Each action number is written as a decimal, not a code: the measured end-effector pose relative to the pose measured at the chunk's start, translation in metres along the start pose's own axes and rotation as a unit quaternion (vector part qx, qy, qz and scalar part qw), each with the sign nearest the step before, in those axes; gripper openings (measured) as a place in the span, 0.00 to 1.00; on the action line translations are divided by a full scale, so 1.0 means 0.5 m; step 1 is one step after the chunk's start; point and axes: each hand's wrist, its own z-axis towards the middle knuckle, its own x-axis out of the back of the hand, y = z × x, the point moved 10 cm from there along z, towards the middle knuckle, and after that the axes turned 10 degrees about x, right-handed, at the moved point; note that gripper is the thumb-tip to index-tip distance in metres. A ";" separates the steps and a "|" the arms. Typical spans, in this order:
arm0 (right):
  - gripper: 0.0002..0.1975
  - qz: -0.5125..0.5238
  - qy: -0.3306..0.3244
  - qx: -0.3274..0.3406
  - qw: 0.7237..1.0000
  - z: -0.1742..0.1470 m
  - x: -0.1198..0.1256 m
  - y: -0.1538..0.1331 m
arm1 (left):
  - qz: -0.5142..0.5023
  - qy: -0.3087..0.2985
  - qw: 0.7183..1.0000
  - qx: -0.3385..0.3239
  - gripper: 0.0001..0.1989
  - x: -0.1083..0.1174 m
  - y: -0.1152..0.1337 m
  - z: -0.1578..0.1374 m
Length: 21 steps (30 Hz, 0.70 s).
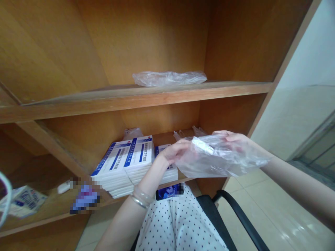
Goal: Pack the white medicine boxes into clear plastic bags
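1. Head view, the bag: one clear plastic bag [217, 162], thin, crinkled, see-through, with a bright glare streak near its upper left. Held up in the air in front of the lower shelf compartment, above and right of the lap; its body spreads wide, bottom edge slack.
2. Head view, hands: left hand [176, 152] grasps the bag's left side; right hand [231, 137] grips its upper right part. Neither is free. A bangle [140, 200] sits on the left wrist.
3. Head view, around: white-and-blue books [125, 167] piled in two adjoining stacks left of the left hand, a lower stack [170, 177] beside them. Another plastic bag [170, 79] lies on the upper shelf [110, 101]. Phone [167, 192] on the dotted trousers [178, 223]; black armrest [243, 216] to the right.
4. Head view, hard to make out: some fingers show only blurrily through the film — bag's mouth can't be located. Left hand and forearm cover part of the lower stack. Bag handles [180, 135] behind are partly blocked. Phone's right end and a purple item [85, 199] are pixelated; carton [24, 202] cut off at left edge.
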 end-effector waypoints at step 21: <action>0.20 -0.629 -0.161 -0.025 0.760 0.078 0.095 0.043 | 0.550 0.174 0.817 0.001 0.17 0.001 0.036 -0.021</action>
